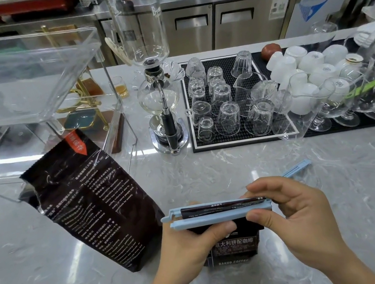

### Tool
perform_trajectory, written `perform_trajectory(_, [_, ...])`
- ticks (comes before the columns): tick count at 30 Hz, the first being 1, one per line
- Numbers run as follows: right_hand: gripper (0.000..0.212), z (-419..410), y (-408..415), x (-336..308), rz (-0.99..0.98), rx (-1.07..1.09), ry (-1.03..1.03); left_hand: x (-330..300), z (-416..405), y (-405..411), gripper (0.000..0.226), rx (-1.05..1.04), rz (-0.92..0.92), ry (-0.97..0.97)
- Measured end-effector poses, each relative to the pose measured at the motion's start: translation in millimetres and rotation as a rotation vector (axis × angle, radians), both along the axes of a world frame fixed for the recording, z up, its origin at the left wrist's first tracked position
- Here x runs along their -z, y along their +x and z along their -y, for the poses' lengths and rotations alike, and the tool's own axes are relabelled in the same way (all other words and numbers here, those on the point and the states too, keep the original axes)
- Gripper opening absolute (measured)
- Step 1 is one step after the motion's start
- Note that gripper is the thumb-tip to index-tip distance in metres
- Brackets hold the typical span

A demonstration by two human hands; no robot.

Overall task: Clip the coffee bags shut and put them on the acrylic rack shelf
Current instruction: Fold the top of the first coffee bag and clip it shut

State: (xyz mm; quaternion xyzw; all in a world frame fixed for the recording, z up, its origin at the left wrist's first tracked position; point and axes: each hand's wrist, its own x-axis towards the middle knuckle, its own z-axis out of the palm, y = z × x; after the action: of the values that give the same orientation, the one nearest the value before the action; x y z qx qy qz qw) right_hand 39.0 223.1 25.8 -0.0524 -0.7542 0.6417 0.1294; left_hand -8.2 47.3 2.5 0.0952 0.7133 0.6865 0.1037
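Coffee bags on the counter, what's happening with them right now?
A person is fitting a light blue clip over the folded top of the near coffee bag, left hand steadying it, right hand pinching the clip's end. The clip looks not yet latched. A second bag stands unclipped beside the acrylic rack, whose shelves hold no bags.

We see a coffee bag (233, 245) upright on the marble desk (286, 175), its folded top lying in a blue clip (218, 216). The left hand (193, 242) grips the bag just under the clip; the right hand (289, 209) pinches the clip's right end. A second bag (92, 202) stands unclipped to the left, before the acrylic rack (22, 77). Another blue clip (297, 169) lies behind the right hand.
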Motion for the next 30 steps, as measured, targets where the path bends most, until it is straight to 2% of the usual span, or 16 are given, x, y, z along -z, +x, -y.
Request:
perform_trajectory(4, [0.034,-1.3,0.8,3.0,0.000,0.023,-0.022,-2.9,9.0,1.6,0.028,-0.042,-0.004,0.102])
perform_trajectory(6, [0.029,-1.7,1.5,4.4,-0.001,0.031,-0.061,-2.9,15.9,2.4,0.046,-0.086,0.040,0.169])
perform_trajectory(8, [0.039,-1.0,1.6,3.1,0.008,0.019,-0.083,-3.4,21.9,4.9,0.058,-0.112,0.097,0.245])
perform_trajectory(10, [0.026,-2.3,1.8,5.7,0.002,0.032,-0.071,-3.6,26.5,7.9,0.060,-0.129,0.118,0.289])
perform_trajectory(13, [0.037,-3.8,2.5,8.7,-0.004,0.021,-0.018,-5.0,30.8,10.6,0.057,-0.140,0.114,0.315])
perform_trajectory(18, [0.026,-2.2,0.9,5.5,-0.007,0.022,-0.061,-7.7,34.7,12.9,0.057,-0.164,0.116,0.321])
perform_trajectory(20, [0.049,-0.1,1.2,1.1,0.013,-0.001,-0.070,-9.1,35.3,14.3,0.052,-0.184,0.104,0.313])
perform_trajectory(21, [0.051,-0.5,1.0,2.3,0.016,0.012,-0.063,-9.6,35.4,14.7,0.047,-0.198,0.094,0.299])
perform_trajectory(24, [0.041,-0.6,0.4,1.5,0.018,0.019,-0.071,-12.7,34.0,16.2,0.030,-0.249,0.057,0.241])
perform_trajectory(27, [0.059,-0.9,1.1,3.2,0.025,0.004,-0.070,-16.5,32.3,17.0,0.027,-0.287,0.016,0.184])
perform_trajectory(30, [0.060,-1.1,2.1,1.4,0.043,-0.003,-0.077,-19.9,31.2,18.3,0.021,-0.314,0.015,0.180])
